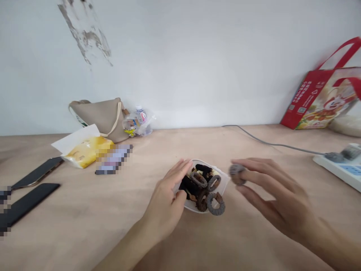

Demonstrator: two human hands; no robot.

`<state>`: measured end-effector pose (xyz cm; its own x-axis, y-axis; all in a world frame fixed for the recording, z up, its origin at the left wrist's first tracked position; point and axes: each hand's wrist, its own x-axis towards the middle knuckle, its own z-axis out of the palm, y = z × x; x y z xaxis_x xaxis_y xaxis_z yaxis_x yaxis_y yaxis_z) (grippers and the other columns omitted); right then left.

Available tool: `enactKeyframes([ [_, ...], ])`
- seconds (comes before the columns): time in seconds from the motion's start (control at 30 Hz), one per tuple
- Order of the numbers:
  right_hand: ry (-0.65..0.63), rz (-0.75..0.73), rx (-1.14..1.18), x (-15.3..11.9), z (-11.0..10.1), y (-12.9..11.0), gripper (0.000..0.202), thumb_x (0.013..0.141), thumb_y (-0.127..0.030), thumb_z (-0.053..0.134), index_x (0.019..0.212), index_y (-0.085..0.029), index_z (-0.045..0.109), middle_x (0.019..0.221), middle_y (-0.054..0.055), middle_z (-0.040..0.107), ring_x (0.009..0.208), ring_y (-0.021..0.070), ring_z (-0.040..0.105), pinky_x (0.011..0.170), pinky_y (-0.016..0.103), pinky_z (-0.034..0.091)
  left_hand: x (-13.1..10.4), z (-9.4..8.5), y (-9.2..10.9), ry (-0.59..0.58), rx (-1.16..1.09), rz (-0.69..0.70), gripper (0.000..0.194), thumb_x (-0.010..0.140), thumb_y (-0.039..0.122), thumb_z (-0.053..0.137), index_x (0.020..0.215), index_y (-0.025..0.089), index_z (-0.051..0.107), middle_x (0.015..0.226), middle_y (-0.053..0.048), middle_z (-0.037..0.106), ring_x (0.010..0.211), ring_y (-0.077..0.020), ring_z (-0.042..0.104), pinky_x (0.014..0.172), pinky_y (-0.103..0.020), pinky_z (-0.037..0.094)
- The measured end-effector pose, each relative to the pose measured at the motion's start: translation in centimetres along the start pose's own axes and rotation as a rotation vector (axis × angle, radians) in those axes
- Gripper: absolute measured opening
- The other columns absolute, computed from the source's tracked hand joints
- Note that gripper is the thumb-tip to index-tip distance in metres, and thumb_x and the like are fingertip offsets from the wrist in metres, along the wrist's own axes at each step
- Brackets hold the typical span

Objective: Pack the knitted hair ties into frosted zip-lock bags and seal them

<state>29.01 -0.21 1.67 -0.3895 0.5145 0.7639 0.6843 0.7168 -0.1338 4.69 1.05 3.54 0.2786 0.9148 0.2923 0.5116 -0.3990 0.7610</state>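
Observation:
A white container [191, 206] filled with hair ties, black, brown and grey, sits in front of me on the table. My left hand [169, 194] grips its left side, fingers along the far rim and thumb at the near edge. To the right of the container, my right hand [270, 192] pinches a grey hair tie [237, 174] between thumb and fingers, off the table; it is slightly blurred. Another grey hair tie [216, 204] hangs over the near right rim, next to a brown one [201, 200]. The lower layers in the container are hidden.
At left lie a yellow tissue pack [90, 151], a phone [114, 160] and dark flat objects [34, 203]. A beige bag [98, 114] and a bottle in plastic [140, 118] stand by the wall. At right are a power strip [335, 169], grey cable [262, 142] and red bag [318, 96].

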Motion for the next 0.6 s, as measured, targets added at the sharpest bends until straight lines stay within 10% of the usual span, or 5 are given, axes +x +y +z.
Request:
enactKeyframes([
  [0.27,-0.302,0.108,0.214,4.3,-1.8,0.0,0.026,0.095,-0.033,0.043,0.112,-0.029,0.063,0.122,0.003,0.063,0.116,0.0219,0.054,0.092,0.039,0.049,3.9,-3.5,3.2,-0.232,-0.426,-0.472,0.071,0.05,0.008,0.044,0.117,0.018,0.064,0.112,-0.004,0.069,0.108,-0.0279,0.062,0.094,-0.042,0.047],
  [0.6,-0.429,0.281,0.281,3.4,-2.0,0.8,0.027,0.09,-0.042,0.051,0.106,-0.026,0.066,0.101,0.004,0.07,0.088,0.0202,0.066,0.069,0.029,0.055,3.2,-4.9,1.2,-0.213,-0.434,-0.439,0.038,0.075,0.027,0.059,0.112,0.023,0.066,0.128,-0.005,0.06,0.12,-0.0254,0.054,0.097,-0.038,0.043],
])
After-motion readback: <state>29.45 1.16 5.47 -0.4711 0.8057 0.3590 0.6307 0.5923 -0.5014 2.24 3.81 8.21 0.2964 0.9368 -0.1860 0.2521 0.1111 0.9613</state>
